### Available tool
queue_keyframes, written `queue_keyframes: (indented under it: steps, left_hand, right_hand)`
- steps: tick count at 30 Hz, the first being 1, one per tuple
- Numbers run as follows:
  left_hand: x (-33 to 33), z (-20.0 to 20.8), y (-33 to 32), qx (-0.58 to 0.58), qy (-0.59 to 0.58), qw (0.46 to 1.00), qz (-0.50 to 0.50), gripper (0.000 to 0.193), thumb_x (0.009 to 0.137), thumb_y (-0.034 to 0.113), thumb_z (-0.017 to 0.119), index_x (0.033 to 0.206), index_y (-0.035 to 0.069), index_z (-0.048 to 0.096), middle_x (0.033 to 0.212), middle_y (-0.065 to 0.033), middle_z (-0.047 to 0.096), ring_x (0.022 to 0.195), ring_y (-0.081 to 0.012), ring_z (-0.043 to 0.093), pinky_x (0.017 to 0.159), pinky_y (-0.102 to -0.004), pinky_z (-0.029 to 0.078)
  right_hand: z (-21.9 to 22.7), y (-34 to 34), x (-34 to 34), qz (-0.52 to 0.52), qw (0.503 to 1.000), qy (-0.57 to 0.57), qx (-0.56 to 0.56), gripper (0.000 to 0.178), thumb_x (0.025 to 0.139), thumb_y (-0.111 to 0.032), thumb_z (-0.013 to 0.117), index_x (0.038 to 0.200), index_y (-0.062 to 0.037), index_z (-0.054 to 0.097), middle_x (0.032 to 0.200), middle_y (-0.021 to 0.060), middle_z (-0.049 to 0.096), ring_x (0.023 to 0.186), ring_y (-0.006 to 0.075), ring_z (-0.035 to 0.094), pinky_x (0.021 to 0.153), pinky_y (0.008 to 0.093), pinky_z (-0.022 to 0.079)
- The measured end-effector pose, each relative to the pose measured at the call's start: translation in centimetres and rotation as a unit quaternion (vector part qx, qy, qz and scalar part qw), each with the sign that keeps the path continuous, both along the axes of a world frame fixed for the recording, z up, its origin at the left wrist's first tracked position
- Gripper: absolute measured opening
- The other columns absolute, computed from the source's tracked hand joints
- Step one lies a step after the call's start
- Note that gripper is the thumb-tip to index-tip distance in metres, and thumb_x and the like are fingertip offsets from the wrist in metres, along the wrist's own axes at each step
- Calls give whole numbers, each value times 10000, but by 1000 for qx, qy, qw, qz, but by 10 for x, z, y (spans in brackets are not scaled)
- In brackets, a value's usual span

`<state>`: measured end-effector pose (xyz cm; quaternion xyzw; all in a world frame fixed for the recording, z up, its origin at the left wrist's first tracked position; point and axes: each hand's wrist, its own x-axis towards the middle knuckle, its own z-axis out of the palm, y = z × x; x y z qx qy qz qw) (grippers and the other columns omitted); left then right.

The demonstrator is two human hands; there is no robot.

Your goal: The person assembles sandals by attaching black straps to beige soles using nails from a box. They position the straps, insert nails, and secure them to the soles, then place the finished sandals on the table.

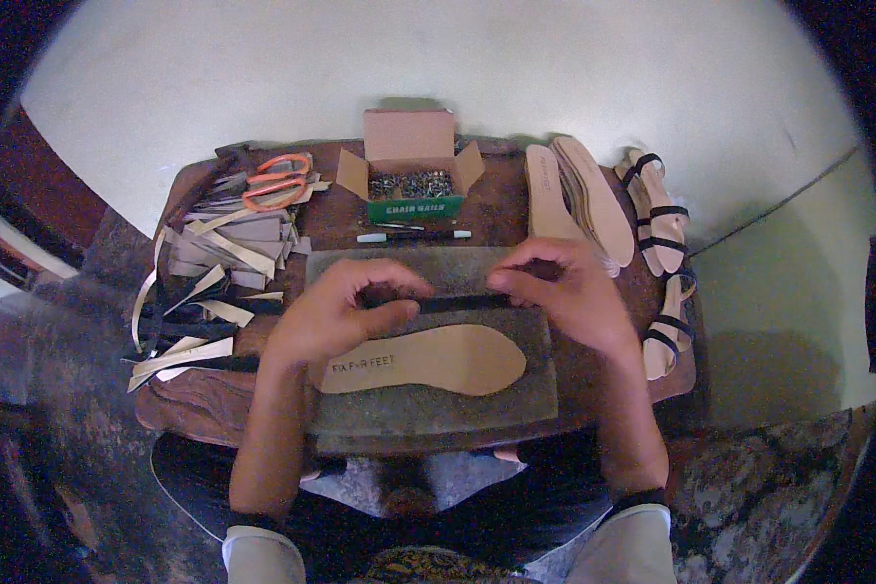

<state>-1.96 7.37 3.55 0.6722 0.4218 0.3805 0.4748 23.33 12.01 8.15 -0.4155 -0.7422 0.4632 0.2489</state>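
Note:
Both my hands hold one thin black strap (462,303) stretched level between them. My left hand (346,311) pinches its left end and my right hand (565,292) pinches its right end. Just below the strap a tan shoe insole (438,360) lies flat on a grey stone slab (428,414), toe pointing right. The slab rests on a low brown wooden table (204,399).
An open cardboard box of small metal pieces (411,175) stands at the back, with a pen (414,235) in front of it. Orange scissors (277,180) and several cut strips (214,282) lie left. Stacked insoles (579,195) and strapped sandals (662,243) lie right.

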Motion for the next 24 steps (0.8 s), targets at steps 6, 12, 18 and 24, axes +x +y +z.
queue_keyframes:
  steps: [6, 12, 18, 24]
  left_hand:
    - [-4, -5, 4, -95, -177, 974, 108, 143, 865, 65, 642, 1004, 37, 664, 851, -25, 624, 751, -107, 613, 687, -245, 502]
    - [14, -6, 4, -183, -350, 909, 133, 189, 893, 105, 627, 1037, -17, 639, 914, -58, 656, 721, -123, 625, 691, -251, 521]
    - [51, -13, -8, -254, -366, 892, 77, 242, 911, 150, 615, 1087, -16, 621, 939, -61, 658, 755, -141, 629, 683, -254, 503]
    - [63, -18, -18, -204, -187, 951, 139, 358, 871, 275, 664, 1147, 54, 615, 921, -63, 639, 829, -190, 611, 707, -316, 483]
  right_hand:
    - [21, -12, 46, -171, 969, 170, 48, 130, 867, -132, 660, 949, -34, 682, 863, 30, 672, 704, 101, 599, 652, 247, 493]
    - [-27, -4, 44, -61, 990, 83, 96, 248, 785, 21, 650, 1026, -32, 669, 964, 58, 668, 904, 147, 621, 809, 279, 500]
    - [-36, -7, 12, 51, 981, 140, 124, 284, 754, 57, 685, 1025, -22, 654, 902, 45, 633, 911, 137, 608, 795, 273, 487]
    - [-34, -11, 15, -43, 985, 156, 51, 143, 832, -108, 689, 950, -30, 665, 893, 47, 656, 848, 135, 602, 763, 281, 477]
